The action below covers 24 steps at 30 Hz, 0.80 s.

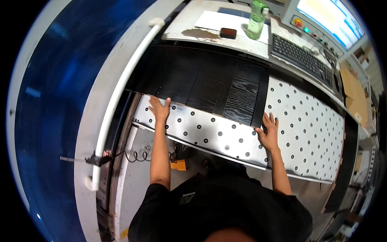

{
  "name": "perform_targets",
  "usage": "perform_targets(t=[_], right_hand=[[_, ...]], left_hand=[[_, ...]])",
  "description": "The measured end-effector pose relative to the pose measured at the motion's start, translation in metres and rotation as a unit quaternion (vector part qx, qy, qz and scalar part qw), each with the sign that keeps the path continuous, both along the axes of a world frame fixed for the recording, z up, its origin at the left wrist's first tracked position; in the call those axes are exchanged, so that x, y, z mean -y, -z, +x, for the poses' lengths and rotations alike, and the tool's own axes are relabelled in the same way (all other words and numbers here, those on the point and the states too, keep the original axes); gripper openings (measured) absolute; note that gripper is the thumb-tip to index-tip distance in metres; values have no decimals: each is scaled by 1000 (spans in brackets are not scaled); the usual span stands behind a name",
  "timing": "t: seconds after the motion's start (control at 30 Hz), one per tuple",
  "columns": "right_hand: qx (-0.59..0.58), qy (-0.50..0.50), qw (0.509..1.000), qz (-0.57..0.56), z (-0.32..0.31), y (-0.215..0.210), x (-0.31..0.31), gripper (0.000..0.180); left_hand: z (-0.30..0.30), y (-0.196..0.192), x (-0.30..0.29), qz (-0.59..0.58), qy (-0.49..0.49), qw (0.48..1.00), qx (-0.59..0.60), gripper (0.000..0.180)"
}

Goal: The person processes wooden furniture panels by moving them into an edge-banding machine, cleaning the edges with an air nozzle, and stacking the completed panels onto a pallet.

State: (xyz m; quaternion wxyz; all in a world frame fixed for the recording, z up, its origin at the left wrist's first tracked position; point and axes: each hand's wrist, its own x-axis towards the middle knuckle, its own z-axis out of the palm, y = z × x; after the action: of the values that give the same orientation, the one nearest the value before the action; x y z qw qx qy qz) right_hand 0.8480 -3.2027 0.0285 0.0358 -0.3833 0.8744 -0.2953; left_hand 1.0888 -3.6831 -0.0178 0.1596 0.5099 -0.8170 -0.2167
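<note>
A long black panel (201, 84) with a framed edge and a wood-grain inset lies flat across a white work table (220, 141) dotted with small black round fittings. At the panel's near edge, toward its left part, my left hand (160, 109) rests with the fingers spread and the thumb out. My right hand (269, 132) is at the panel's near right corner, fingers apart, one side of the hand against the edge. Neither hand wraps round anything. The panel's left end runs in past a white rail and cannot be made out.
Behind the panel, a white shelf (181, 26) carries a green bottle (256, 22), a small dark box (228, 33) and a keyboard (302, 58). A monitor with buttons (328, 20) stands at the right. Left are a white tubular rail (121, 88), a blue machine cover (52, 101) and a coiled cable (137, 156).
</note>
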Motion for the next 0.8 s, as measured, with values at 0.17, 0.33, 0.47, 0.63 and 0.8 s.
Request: perform_targets(t=[0.17,0.33,0.47,0.63,0.8], right_hand=[[12,-11,1000,-9,-2,0,1,76],[-7,8,1000,-6,1,-2,1,81],[6,1,1000,-19,3,-2,5,89],[57,-16,998,-15,-2,-14,9,92],[55,-15,998,-8,-5,-12,3,95]], left_hand=[[2,-2,-2,-6,0,1000,27,108],[-2,-7,-6,-14,11,1000,-8,108],[13,-6,9,-15,-13,1000,0,108],[24,-13,19,12,0,1000,20,110],[8,-20,-3,-93,57,994,-13,100]])
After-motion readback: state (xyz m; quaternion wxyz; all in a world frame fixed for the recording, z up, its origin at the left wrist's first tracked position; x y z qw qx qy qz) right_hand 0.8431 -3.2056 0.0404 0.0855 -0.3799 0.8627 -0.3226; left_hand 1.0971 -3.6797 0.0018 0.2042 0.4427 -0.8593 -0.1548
